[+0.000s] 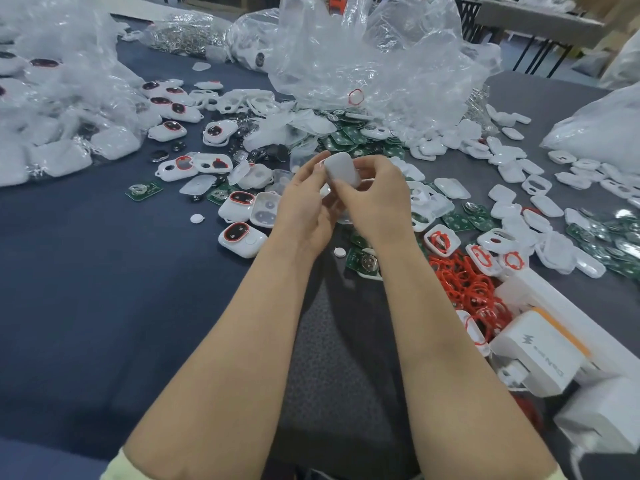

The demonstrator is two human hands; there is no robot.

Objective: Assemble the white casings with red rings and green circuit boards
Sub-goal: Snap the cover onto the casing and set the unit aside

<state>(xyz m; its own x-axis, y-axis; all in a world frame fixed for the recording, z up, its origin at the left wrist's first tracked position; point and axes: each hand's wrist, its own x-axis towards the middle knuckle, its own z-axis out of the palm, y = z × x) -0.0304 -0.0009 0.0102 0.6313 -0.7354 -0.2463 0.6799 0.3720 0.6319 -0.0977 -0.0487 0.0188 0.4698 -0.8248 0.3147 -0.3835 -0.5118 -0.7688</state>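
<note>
The person holds one white casing (341, 168) up off the table (86, 271), in the air between both hands, with its plain smooth back turned towards them. The right hand (377, 199) wraps it from the right, its fingers (370, 167) curled over the far edge and the thumb pressed on the near face. The left hand (306, 206) pinches the left edge with its fingertips. From here I cannot see the inner side of the piece, so I cannot tell whether a ring or board already sits in it. By the squeeze from both sides I would judge this to be the closing step, with the shell being pressed together. If that is right, the next move calls for an even press all round the seam, then setting the piece down with the finished ones (239, 237) near the left arm. After that comes a fresh start, and the parts are close. The red rings (464, 282) lie heaped by the right forearm, and green circuit boards (360, 259) lie just under the wrists. Empty shells (446, 190) are scattered to the right.
</note>
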